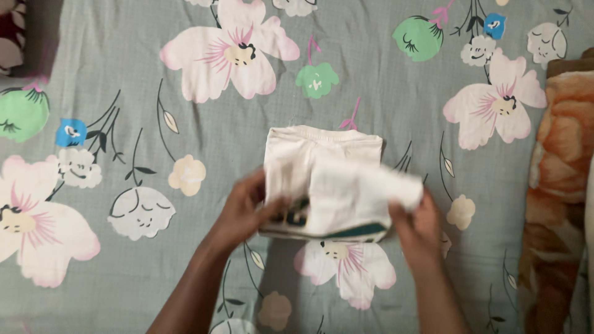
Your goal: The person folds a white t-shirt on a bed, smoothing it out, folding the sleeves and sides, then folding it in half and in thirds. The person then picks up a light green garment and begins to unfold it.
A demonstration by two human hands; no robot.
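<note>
While lying flat near the middle of the flowered bedsheet (371, 93), shows as a white garment (322, 161) doubled into a rough rectangle, with a dark green band (365, 231) along the near edge and some dark print peeping out at the lower left. Held at both near corners by 2 hands. Left hand (244, 210) at the lower left corner, fingers closed narrowly on the cloth's edge, thumb on top. Right hand (421, 229) at the lower right, fingers pinching 1 loose flap (377, 185), lifted off the pile, blurred with motion, slanting from the middle toward the right. Rest of the garment resting on the bedsheet, far edge fairly straight and untouched. Off to the right, well apart from both hands, an orange blanket (560, 185) bunched at the side of the bed. Judged from this alone: a fold in mid-course, flap raised but not yet laid down. Next move calls for carrying the flap across level, keeping the left corner pinned to stop the layers beneath from sliding, matching edge to edge, then smoothing flat with an open palm. Flap too blurred to call sleeve or hem.
</note>
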